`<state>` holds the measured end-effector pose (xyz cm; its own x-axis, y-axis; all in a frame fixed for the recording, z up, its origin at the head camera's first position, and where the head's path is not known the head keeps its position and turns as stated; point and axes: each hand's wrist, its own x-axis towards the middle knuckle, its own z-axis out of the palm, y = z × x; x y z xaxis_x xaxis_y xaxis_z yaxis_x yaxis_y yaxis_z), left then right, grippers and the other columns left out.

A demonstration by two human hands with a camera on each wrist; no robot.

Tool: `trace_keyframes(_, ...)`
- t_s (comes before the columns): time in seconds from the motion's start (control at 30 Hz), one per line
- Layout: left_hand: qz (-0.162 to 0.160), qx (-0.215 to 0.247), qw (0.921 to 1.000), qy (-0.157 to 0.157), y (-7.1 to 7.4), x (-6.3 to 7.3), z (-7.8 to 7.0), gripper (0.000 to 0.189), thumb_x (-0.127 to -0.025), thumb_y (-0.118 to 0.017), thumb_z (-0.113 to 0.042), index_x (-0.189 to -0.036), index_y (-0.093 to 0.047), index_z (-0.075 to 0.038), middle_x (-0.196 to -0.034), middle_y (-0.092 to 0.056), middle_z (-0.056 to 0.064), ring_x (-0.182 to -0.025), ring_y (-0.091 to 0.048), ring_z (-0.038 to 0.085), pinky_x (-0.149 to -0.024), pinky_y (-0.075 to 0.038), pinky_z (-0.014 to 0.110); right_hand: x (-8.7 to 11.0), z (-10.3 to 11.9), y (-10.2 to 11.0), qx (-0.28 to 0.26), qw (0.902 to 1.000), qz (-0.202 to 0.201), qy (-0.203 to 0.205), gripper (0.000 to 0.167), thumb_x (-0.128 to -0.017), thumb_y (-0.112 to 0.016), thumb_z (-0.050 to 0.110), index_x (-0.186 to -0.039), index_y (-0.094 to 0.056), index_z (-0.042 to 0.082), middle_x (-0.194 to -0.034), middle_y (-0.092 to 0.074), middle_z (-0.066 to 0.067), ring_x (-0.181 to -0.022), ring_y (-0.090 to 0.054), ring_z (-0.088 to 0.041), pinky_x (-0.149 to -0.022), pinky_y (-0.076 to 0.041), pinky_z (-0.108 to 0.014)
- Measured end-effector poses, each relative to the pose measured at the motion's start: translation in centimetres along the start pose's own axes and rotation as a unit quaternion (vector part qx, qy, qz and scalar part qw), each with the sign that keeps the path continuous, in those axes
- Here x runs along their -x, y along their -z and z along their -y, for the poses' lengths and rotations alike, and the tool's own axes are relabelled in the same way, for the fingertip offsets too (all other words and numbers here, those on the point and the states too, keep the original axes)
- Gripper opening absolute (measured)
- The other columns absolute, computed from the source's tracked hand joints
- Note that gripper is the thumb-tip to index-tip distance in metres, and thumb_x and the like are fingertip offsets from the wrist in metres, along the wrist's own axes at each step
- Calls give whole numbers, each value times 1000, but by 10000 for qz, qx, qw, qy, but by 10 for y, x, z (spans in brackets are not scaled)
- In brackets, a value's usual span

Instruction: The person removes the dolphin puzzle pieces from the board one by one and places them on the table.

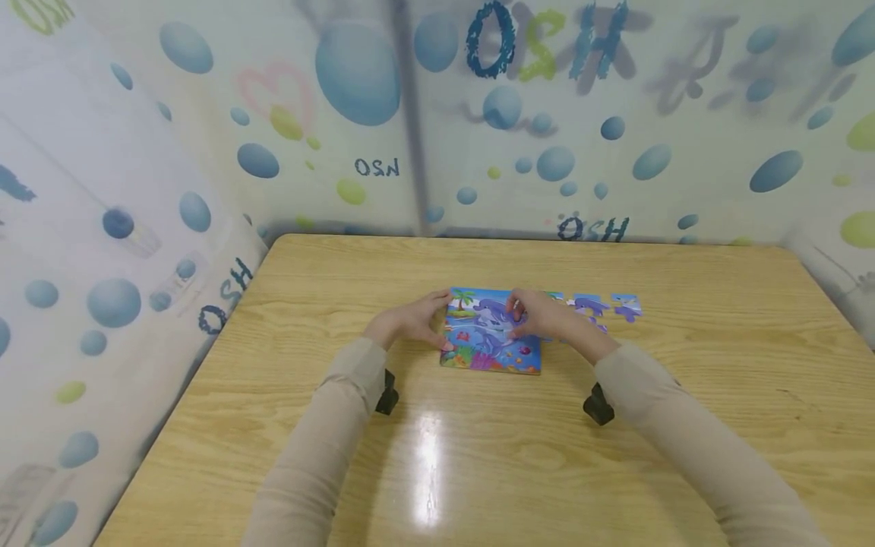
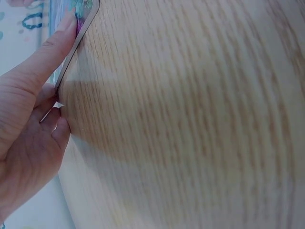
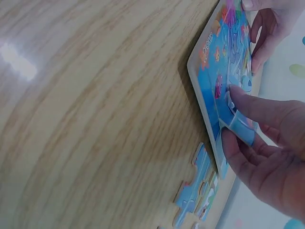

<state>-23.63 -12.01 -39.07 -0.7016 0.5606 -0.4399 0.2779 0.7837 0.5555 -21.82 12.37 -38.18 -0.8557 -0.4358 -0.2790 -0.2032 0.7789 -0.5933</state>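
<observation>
and here's the writing: on the puzzle board [image 1: 491, 370] a short word runs along the border near a corner, blurred in the right wrist view, its last letters reading something like "saw". behind, the patterned wall [image 1: 560, 197] shouts big brushed letters [image 1: 540, 42], an o, an s-like shape and an h, dark blue either side of yellow-green, with smaller copies lower down.

the board itself lies flat on the wooden table [image 1: 533, 471], right in front of the person, a shallow tray with a raised printed border and sea-scene pieces sitting inside it: palm tree [image 1: 462, 298] at the far left corner, purple-blue dolphin [image 1: 488, 308] near the middle.

left hand [image 1: 418, 317] now, thumb and fingers spread wide along the board's left side, thumb pressing on the near corner, fingertips at the far one. right hand [image 1: 540, 314] is over the board's right part, thumb and fingers nearly closed, pinching a puzzle piece [image 3: 241, 128] that sits tilted at the board's surface. just beyond the board's right edge, loose pieces [image 1: 591, 305] lie on the tabletop, one of them [image 1: 626, 307] set apart at the far right.
</observation>
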Motion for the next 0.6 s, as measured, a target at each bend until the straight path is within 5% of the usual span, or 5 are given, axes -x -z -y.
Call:
trace_keyframes(0.3,-14,-62,10000,66,0,-1,0,99,-78,-72,-30,-147,-5,-8,-156,3,7,-143,3,26,-117,-9,42,8,-5,2,-97,9996,106,243,34,-82,-66,5,-110,-47,6,-109,-59,-18,-99,-57,-30,-72,-49,-33)
trace_keyframes(0.6,-36,-29,10000,-13,-1,-2,0,100,-77,-72,-30,-147,-5,-7,-155,4,8,-143,3,27,-117,-8,42,10,-6,2,60,9994,60,349,32,-82,-65,5,-108,-47,6,-108,-60,-18,-97,-58,-30,-70,-49,-32)
